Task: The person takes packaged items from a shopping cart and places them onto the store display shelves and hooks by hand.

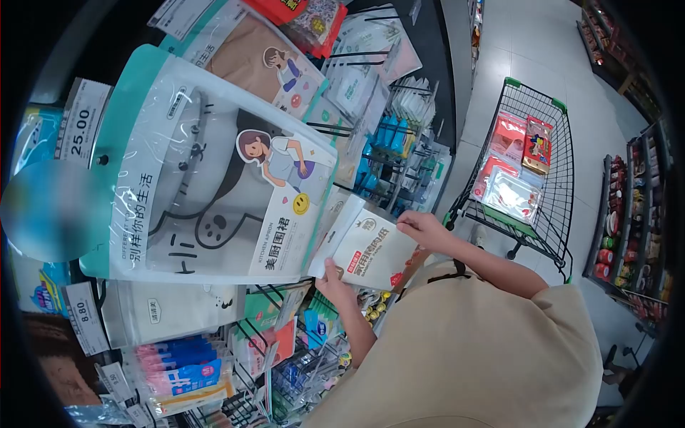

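A flat white packet with red and dark print [371, 246] is held at both ends. My left hand [337, 287] grips its lower left edge, thumb on top. At its upper right corner, my right hand [422, 230] closes on the edge with thumb and fingers. Just left of the packet hangs a large kitchen apron package [214, 185] with a teal border and a cartoon figure. More packets hang on hooks behind and below my left hand.
A black wire shopping cart [560, 178] with green corners stands at the right, holding several packages. Price tags [84, 121] line the shelf at the left. Stocked shelves [635, 221] stand at the far right. Part of a person's leg [614, 367] shows at the lower right.
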`<state>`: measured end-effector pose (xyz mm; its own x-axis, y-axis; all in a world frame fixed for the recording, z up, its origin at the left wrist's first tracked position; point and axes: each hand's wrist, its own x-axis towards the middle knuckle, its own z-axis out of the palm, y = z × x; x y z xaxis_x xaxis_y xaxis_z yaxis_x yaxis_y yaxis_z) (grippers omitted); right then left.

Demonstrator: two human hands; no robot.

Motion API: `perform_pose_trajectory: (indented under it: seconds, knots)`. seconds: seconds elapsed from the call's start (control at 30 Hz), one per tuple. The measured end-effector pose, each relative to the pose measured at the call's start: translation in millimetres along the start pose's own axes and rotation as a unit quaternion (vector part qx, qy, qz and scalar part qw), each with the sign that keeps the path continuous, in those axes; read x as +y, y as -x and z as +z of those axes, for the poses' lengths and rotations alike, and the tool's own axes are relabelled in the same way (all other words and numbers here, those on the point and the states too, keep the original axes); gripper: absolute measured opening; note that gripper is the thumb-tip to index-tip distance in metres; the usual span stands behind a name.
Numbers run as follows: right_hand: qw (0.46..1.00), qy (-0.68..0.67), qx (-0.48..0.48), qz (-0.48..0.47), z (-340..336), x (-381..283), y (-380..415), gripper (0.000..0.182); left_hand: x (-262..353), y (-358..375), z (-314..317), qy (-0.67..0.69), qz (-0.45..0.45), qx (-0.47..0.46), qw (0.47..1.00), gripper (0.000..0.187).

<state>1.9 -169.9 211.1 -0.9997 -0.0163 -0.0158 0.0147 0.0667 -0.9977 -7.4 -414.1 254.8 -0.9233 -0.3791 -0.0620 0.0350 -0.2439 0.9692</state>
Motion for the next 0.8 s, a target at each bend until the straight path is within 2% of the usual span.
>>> perform_pose_trajectory:
  seconds: [0.07, 0.17, 0.3, 0.37, 0.4, 0.47, 0.67, 0.8]
  knots:
    - [1.0, 0.005, -0.006, -0.016, 11, -4, -12, 0.022, 1, -8, -11, 0.026, 0.017, 0.049, 0.998, 0.02]
    - [0.999, 0.004, -0.014, -0.031, 23, -11, -29, 0.022, 4, -24, -28, -0.003, 0.047, 0.042, 0.998, 0.031]
    - [0.999, -0.012, -0.01, -0.043, 29, -32, -40, 0.022, 23, -34, -23, 0.002, 0.067, 0.05, 0.996, 0.031]
    - [0.998, -0.023, 0.005, -0.063, 31, -32, -44, 0.023, 17, -44, -31, 0.043, 0.106, 0.026, 0.993, 0.029]
    - [0.996, -0.033, 0.016, -0.083, 31, -32, -46, 0.023, 18, -46, -27, 0.043, 0.106, 0.022, 0.993, 0.029]
    - [0.997, -0.019, 0.016, -0.073, 28, -34, -48, 0.023, 20, -48, -21, 0.078, 0.073, 0.088, 0.99, 0.024]
    - [0.998, 0.004, 0.037, -0.047, 20, -31, -49, 0.022, 23, -51, -6, -0.016, 0.054, 0.061, 0.997, 0.022]
    - [0.999, 0.003, 0.042, -0.026, 15, -34, -47, 0.022, 23, -47, 3, -0.011, 0.031, 0.079, 0.996, 0.025]
